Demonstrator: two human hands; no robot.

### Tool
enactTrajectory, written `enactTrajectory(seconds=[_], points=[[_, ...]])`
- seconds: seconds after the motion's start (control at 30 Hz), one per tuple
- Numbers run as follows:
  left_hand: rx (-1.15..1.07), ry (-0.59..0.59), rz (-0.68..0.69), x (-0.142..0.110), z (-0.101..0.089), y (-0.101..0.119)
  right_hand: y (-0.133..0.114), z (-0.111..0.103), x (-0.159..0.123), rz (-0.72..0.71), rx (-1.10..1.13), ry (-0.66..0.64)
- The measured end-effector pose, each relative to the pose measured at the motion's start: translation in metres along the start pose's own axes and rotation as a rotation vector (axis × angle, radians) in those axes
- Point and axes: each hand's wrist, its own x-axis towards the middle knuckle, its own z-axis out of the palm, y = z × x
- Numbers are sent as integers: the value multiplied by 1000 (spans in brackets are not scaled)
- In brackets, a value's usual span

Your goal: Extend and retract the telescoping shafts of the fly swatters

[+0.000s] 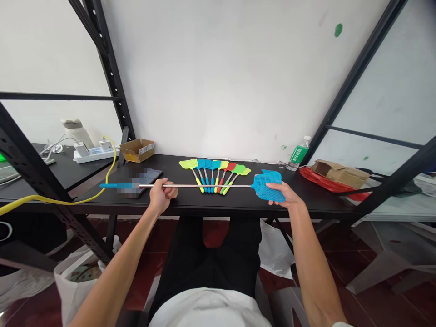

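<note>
A blue fly swatter [267,188] with a long extended metal rod is held level above the front of the black desk [136,160]. My left hand [162,196] is closed around the rod, toward the blue handle end. My right hand [288,194] grips the mesh head, thumb on top and fingers mostly hidden beneath. Another blue piece [272,172] shows just behind the head; I cannot tell whether it is a separate swatter. Beyond the rod, several short fly swatters [213,165] in yellow, blue, red and green lie fanned in a row, handles toward me.
A phone [148,180] lies under the swatter's handle, with an open cardboard box [137,151] behind it. At the right stand a green-labelled water bottle [299,154] and a brown paper package [339,173] on red plastic. A yellow cable [85,200] crosses the left side, near black frame posts [114,68].
</note>
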Motion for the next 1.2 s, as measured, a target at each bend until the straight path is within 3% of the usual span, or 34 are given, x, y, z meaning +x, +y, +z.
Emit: enactTrajectory(seconds=[0.53, 0.93, 1.2], points=[[48, -56, 33, 1, -1, -1, 12, 43, 17, -25, 53, -180], [195, -115, 50, 0, 2, -2, 4, 20, 8, -54, 26, -108], [76, -85, 75, -3, 0, 3, -4, -23, -13, -81, -5, 4]])
